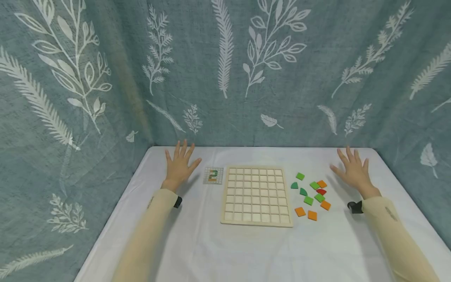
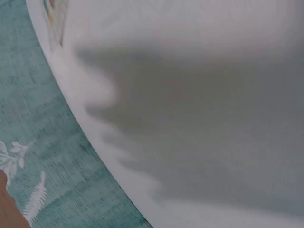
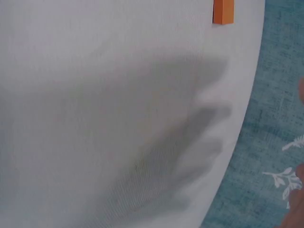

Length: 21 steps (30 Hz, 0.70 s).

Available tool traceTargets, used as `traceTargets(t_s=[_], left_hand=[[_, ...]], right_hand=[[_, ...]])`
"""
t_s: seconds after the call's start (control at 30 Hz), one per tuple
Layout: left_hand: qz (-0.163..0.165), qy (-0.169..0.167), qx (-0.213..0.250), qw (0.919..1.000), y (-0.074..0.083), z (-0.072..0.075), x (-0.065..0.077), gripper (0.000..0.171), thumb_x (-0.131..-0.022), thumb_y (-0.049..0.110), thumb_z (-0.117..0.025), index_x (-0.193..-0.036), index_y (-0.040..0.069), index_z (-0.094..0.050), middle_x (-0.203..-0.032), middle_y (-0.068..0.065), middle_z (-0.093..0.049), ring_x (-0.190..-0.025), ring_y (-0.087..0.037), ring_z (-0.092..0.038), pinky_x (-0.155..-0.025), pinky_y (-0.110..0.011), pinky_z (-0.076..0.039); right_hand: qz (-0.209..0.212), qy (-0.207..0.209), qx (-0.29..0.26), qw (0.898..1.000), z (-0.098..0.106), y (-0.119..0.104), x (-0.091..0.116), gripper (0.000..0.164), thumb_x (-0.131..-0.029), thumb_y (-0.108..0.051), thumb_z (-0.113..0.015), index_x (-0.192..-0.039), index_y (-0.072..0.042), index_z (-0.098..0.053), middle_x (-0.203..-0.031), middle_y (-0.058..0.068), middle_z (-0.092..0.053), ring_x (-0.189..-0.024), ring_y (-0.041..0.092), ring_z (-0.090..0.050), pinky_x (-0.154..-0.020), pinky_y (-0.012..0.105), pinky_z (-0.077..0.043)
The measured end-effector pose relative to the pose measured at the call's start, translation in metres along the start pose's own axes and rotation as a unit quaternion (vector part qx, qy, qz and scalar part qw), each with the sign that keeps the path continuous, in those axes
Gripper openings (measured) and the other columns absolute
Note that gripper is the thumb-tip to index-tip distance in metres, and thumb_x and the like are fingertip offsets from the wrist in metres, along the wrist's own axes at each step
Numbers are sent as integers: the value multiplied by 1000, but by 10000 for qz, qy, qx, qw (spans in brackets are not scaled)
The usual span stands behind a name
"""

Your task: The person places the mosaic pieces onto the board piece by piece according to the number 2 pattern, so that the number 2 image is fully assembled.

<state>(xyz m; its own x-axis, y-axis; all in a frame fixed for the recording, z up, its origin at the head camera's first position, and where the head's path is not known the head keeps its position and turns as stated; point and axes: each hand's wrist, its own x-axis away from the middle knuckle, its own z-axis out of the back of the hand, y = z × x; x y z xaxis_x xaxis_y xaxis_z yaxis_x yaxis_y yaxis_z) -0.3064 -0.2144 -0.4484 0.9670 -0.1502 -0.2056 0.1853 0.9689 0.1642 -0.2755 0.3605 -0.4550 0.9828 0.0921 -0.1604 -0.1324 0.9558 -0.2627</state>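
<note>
My left hand (image 1: 177, 167) is spread above the table's far left, its fingers straight and apart, holding nothing. Just right of it lies a small pattern card (image 1: 213, 176) with a grid and a green and orange figure. A pale wooden grid board (image 1: 257, 196) with rows of square recesses lies in the middle. To its right are scattered flat tiles: green squares (image 1: 308, 200), orange squares (image 1: 312, 215), dark green quarter-rounds (image 1: 294, 185) and a red quarter-round (image 1: 321, 192). Beyond them my right hand (image 1: 356, 174) is spread too, with nothing in its fingers.
A white cloth covers the table (image 1: 197, 250). Behind and beside it hangs a blue-green curtain (image 1: 211, 117) with white leaf prints. In the right wrist view an orange tile (image 3: 223, 12) shows near the top, and the hand's shadow falls on the cloth.
</note>
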Motion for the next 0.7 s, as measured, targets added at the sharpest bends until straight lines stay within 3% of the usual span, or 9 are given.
traceTargets(t_s=[0.17, 0.3, 0.53, 0.7], left_hand=[[-57, -137, 413, 9990, 15, -2, 6, 71, -94, 55, -37, -150, 16, -18, -156, -11, -7, -144, -30, 1, -109, -64, 8], [-118, -321, 821, 9960, 26, -2, 13, 67, -95, 51, -39, -148, 13, -22, -155, -14, -12, -143, -31, -5, -110, -63, 5], [-360, -540, 1186, 9908, 46, -3, 24, 64, -96, 44, -44, -146, 10, -28, -152, -16, -21, -141, -32, -17, -109, -65, -8], [-487, -903, 1488, 9835, 56, -3, 35, 63, -96, 41, -47, -146, 9, -27, -152, -15, -22, -141, -32, -19, -110, -64, -8]], right_hand=[[217, -252, -374, 9987, -1, -6, 6, 67, -91, -36, -57, -142, -1, -31, -145, 36, -17, -131, 56, -14, -99, 74, -12], [179, -742, -817, 9937, -8, -8, 7, 60, -90, -31, -59, -136, 4, -41, -139, 37, -28, -125, 56, -25, -98, 71, -22], [223, -1272, -1381, 9820, -11, -11, 12, 51, -91, -29, -60, -130, 2, -50, -122, 31, -47, -109, 47, -47, -87, 60, -43], [303, -1610, -1623, 9730, -13, -10, 18, 50, -89, -27, -62, -129, 1, -52, -119, 29, -49, -102, 41, -49, -82, 55, -46]])
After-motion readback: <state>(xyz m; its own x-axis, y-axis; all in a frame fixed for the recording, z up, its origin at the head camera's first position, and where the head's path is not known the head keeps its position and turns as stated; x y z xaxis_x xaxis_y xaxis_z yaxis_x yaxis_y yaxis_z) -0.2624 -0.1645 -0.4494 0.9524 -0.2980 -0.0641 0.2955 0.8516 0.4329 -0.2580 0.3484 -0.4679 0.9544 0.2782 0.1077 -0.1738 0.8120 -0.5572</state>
